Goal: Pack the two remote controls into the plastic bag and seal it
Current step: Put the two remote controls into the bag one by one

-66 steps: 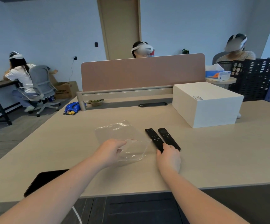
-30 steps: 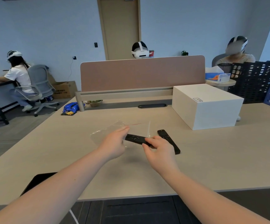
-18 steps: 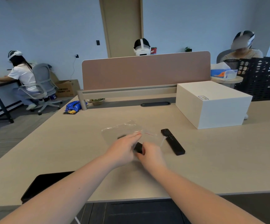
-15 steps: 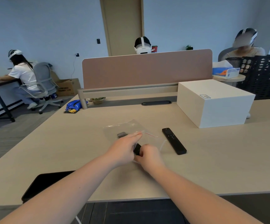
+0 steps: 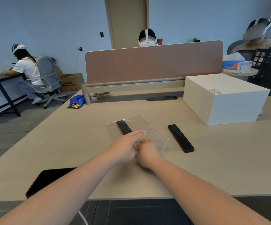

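A clear plastic bag (image 5: 143, 123) with a red seal line lies flat on the table's middle. One black remote control (image 5: 123, 127) is inside it, far end deep in the bag, near end hidden behind my left hand. My left hand (image 5: 125, 146) pinches the upper lip of the bag's mouth. My right hand (image 5: 147, 151) is curled at the mouth, where that remote's near end lies. The second black remote control (image 5: 180, 138) rests on the bare table just right of the bag, untouched.
A white box (image 5: 220, 101) stands at the back right. A black flat device (image 5: 50, 179) lies at the near left edge. A pink divider panel (image 5: 154, 62) closes the far side, with a blue packet (image 5: 77, 100) near its post. Other people sit beyond.
My right hand lifted the left remote from the table and slid it into the bag, whose mouth my left hand holds. The remote now sits deeper inside. The other remote has not moved.
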The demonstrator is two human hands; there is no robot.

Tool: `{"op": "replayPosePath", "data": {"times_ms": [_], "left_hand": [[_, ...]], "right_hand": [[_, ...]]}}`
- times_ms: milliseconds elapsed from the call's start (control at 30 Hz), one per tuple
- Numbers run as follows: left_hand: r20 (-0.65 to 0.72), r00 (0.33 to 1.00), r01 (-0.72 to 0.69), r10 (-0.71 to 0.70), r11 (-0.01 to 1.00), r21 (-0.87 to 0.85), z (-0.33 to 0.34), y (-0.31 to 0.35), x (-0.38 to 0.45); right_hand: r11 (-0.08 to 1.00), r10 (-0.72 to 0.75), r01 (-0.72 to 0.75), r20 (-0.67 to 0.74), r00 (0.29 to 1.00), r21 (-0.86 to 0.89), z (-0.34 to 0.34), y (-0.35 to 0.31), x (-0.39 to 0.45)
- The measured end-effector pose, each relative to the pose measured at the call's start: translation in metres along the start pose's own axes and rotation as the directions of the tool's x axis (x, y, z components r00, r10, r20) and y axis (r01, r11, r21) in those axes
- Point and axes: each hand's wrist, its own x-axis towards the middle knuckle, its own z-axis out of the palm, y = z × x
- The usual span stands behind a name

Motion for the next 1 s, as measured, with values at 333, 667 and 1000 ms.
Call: {"op": "replayPosePath", "data": {"times_ms": [333, 667, 1000], "left_hand": [[-0.004, 1.000, 0.022, -0.022, 1.000, 0.014, 0.000, -0.003, -0.001], [0.018, 0.998, 0.056, -0.058, 0.994, 0.097, -0.002, 0.006, -0.002], [0.148, 0.981, 0.098, -0.126, 0.978, 0.183, -0.001, 0.006, -0.007]], "right_hand": [[0.974, -0.005, 0.137, -0.580, 0.815, 0.183, -0.033, 0.038, -0.059], [0.864, 0.500, -0.486, -0.336, 0.798, 0.131, -0.052, 0.099, -0.088], [0.865, 0.492, -0.388, -0.393, 0.777, 0.316, -0.059, 0.100, -0.091]]}}
